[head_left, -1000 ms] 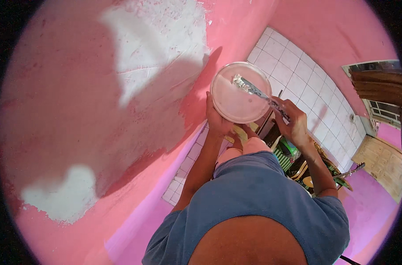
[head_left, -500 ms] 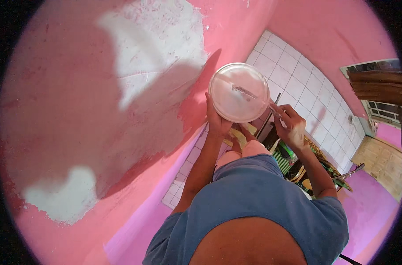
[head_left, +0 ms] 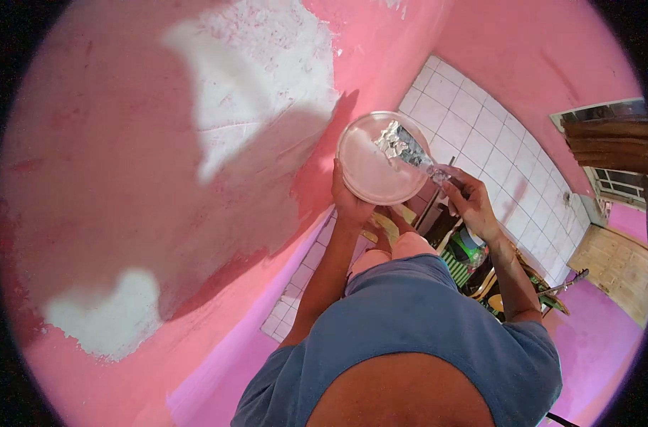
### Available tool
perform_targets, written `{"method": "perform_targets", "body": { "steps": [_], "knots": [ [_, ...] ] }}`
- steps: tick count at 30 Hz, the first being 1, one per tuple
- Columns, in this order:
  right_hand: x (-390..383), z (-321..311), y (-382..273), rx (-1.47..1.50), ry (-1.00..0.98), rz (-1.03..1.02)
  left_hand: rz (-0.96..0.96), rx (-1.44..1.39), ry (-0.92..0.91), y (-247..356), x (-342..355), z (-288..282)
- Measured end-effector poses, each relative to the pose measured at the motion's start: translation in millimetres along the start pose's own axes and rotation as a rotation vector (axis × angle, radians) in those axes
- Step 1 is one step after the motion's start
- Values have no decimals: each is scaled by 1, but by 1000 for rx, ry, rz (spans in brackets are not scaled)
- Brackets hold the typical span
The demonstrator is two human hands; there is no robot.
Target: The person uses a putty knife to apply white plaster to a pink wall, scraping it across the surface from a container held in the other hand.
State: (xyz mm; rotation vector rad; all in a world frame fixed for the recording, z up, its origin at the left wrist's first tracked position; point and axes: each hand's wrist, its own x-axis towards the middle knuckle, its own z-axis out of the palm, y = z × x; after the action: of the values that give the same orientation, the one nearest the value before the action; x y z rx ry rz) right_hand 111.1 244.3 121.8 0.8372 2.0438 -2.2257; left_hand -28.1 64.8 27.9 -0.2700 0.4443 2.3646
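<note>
- Round lid (head_left: 372,179): held in front of the torso, to the right of the patched pink wall (head_left: 231,277).
- Left hand (head_left: 351,202): partly curled, supporting the lid at its near left rim; fingers underneath are hidden.
- Right hand (head_left: 472,202): fingers closed around the handle of the putty knife (head_left: 414,151).
- Blade: extends over the lid's right rim; contact with the lid cannot be determined.
- White putty (head_left: 391,141): heaped on the blade's end.

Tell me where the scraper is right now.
In the head view, right of centre, the scraper is in the right hand, overlapping the round pale disc that the left hand holds.
</note>
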Motion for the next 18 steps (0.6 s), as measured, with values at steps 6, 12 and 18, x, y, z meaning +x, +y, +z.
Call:
{"method": "perform_targets", "body": {
  "steps": [6, 12, 18],
  "knots": [
    [-3, 17, 21, -742, 232, -625, 90, 166, -103, 11, -1, 0],
    [-6, 13, 30, -892, 316, -599, -9, 26, -14, 9, 7, 13],
    [-4, 4, 21, -940, 347, -600, -9, 11, -54, 2, 7, 25]
  ]
}}
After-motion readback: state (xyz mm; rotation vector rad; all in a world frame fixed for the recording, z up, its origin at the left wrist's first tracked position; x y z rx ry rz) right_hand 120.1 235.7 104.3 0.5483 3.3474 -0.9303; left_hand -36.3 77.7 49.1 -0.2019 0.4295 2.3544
